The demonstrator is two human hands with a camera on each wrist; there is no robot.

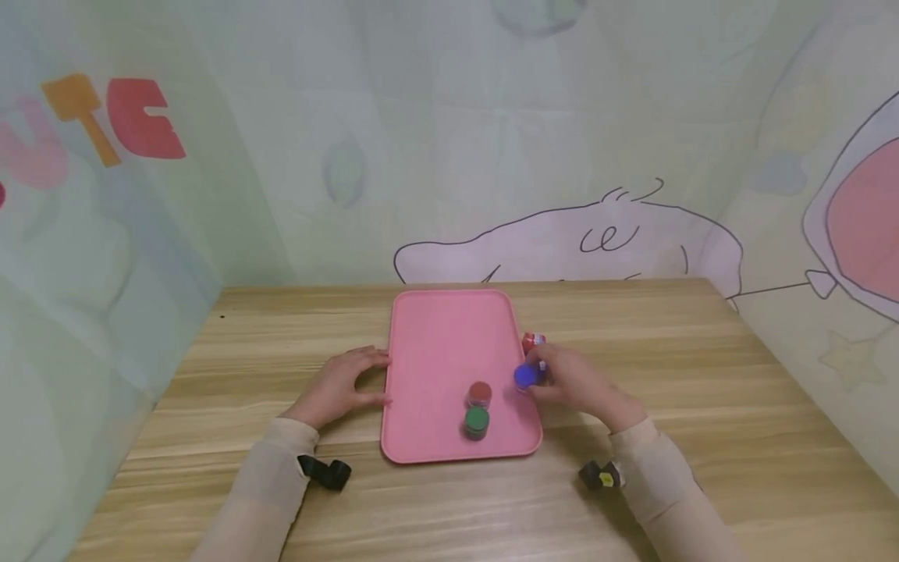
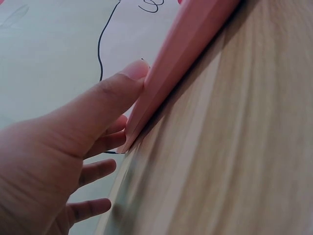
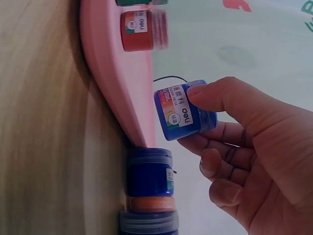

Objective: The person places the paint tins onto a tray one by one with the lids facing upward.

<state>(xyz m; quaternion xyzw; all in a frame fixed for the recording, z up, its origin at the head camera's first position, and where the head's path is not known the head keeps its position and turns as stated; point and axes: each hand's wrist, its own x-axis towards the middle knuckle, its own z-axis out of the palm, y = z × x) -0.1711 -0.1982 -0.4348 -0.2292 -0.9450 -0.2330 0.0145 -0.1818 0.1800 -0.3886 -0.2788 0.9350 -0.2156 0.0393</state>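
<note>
The right hand (image 1: 576,382) holds a small blue paint jar (image 1: 525,376) just over the right edge of the pink tray (image 1: 435,343); in the right wrist view the thumb lies across the jar's labelled side and the curled fingers (image 3: 220,164) grasp it from beneath, so the jar (image 3: 182,110) is lifted off the table (image 1: 702,406) and tilted on its side; its blue lid faces the tray's inside. On the tray, near its front right corner, stand a red-lidded jar (image 1: 481,392) and a green-lidded jar (image 1: 476,421), touching or nearly so, the green one nearer the tray's front edge; both are just beside the blue jar, toward the tray's middle. Off the tray, close against its right edge, more jars wait on the table; the head view shows a red-topped one (image 1: 533,341) behind the right hand, and the right wrist view shows a dark blue jar (image 3: 149,174) beside others, partly out of view. The left hand (image 1: 340,386) rests on the table at the tray's left edge; its thumb (image 2: 105,100) and forefinger touch the rim (image 2: 176,63), the other fingers loosely spread and holding nothing.
</note>
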